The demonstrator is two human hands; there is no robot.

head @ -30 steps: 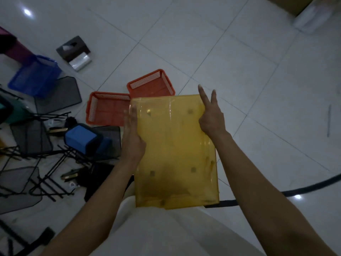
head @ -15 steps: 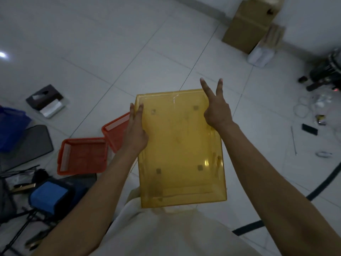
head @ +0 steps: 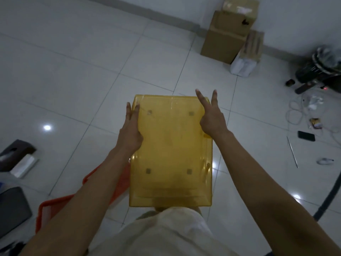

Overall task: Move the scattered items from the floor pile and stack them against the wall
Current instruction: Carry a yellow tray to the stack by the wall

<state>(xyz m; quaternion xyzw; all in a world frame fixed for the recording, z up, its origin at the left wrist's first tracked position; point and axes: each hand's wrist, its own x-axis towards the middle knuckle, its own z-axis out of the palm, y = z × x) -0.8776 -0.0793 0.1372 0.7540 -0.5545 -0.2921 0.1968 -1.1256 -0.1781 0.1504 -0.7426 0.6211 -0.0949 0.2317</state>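
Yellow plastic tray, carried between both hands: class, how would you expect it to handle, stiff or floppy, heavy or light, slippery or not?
The yellow tray probably is stiff: it spans flat between the left hand and right hand without sagging. Likely light, since the right hand steadies it with two fingers raised. Its glossy, see-through plastic looks smooth, so it might slip in a loose hold.

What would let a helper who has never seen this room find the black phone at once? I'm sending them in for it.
Start at the stacked cardboard boxes against the wall, then look along the floor to the right, past the tangle of white cables. The black phone lies flat just below them, beside a thin metal rod. It is the only flat, dark rectangle there.
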